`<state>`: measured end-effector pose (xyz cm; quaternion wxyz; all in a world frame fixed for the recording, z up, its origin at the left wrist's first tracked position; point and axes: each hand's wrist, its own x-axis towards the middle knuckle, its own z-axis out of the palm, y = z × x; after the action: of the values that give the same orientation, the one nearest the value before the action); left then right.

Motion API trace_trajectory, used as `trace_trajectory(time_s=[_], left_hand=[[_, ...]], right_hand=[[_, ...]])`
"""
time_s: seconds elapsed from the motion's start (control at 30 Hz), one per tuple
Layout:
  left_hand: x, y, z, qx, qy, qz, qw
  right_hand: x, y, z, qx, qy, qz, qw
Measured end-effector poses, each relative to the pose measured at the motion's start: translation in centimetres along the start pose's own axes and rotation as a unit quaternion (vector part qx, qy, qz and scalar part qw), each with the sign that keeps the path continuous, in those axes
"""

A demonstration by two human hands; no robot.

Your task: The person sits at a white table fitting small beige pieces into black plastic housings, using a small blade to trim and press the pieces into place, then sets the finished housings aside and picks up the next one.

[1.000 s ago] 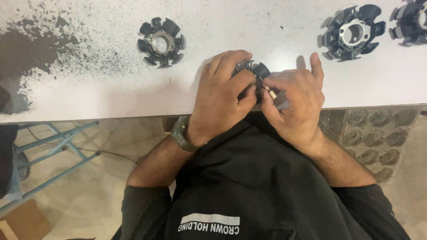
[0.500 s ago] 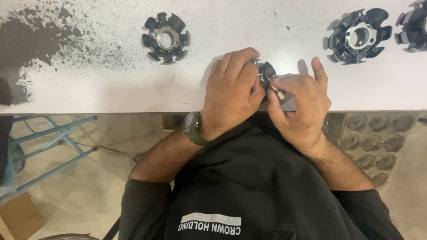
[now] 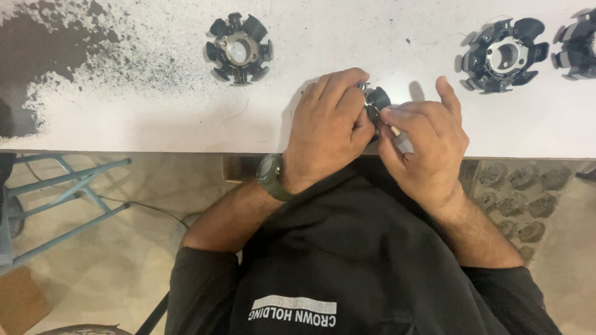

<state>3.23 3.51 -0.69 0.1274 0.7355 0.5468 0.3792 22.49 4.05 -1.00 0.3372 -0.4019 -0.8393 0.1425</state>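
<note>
My left hand (image 3: 329, 127), with a dark green wristwatch (image 3: 270, 177), is wrapped over a small black toothed ring part (image 3: 376, 99) at the near edge of the white table (image 3: 155, 124). My right hand (image 3: 425, 146) meets it from the right. Its thumb and fingers pinch at the part's side, with the index finger raised. Most of the part is hidden under my fingers. A small pale piece (image 3: 395, 131) shows between the two hands.
Three more black toothed ring parts lie on the table: one at centre left (image 3: 239, 48), one at the right (image 3: 504, 54), one cut off by the right edge (image 3: 578, 42). Dark powder (image 3: 37, 43) covers the table's left end. A blue metal frame (image 3: 68, 186) stands below.
Both hands stay clasped on the same part at the table edge. My right fingers have shifted slightly on it, and the view has drifted a little.
</note>
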Motion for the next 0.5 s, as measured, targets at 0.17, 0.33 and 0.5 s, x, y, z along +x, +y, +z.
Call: trace_trajectory(time_s=[0.17,0.33,0.5], left_hand=[[0.4,-0.1,-3.4,-0.08,-0.004,-0.031,0.996],[1.3,0.1,-3.3,0.002,-0.064,0.058,0.996],[1.7,0.3,-2.1,0.066,-0.073,0.032,0.995]], right_hand=[[-0.5,0.4,-0.2,0.044,0.074,-0.011,0.996],[-0.4,0.9,0.6,0.035,0.058,0.031,0.997],[0.0,0.8,0.8,0.015,0.045,0.023,0.999]])
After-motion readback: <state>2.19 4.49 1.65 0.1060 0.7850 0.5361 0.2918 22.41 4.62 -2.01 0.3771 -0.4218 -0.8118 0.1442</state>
